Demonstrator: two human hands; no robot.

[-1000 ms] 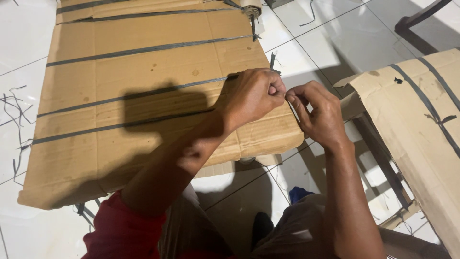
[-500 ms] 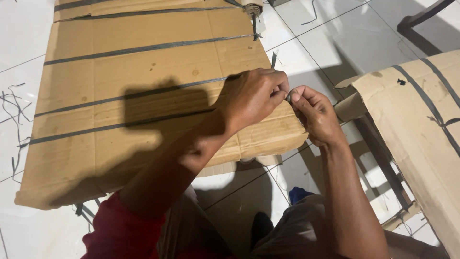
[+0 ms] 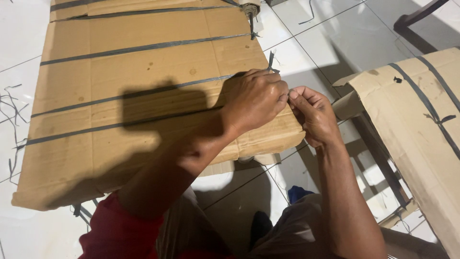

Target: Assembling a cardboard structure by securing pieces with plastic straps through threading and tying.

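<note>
A large flat cardboard package (image 3: pixel 143 72) lies on the white tiled floor, bound by several dark plastic straps (image 3: pixel 139 47). My left hand (image 3: pixel 254 98) rests on the package's right edge with its fingers closed around one strap where it wraps over the edge. A short strap end (image 3: pixel 271 59) sticks up just above that hand. My right hand (image 3: pixel 314 115) is beside it, touching it, fingers curled and pinching the same strap at the cardboard's edge. The grip point itself is hidden by my fingers.
A second strapped cardboard package (image 3: pixel 412 120) leans at the right. Cut strap scraps (image 3: pixel 12 103) lie on the tiles at the left, and one more (image 3: pixel 306 19) at the top. A dark furniture leg (image 3: pixel 417 17) crosses the top right corner.
My right hand has closed in against the left hand at the package's edge. Both hands have stayed on the same strap.
</note>
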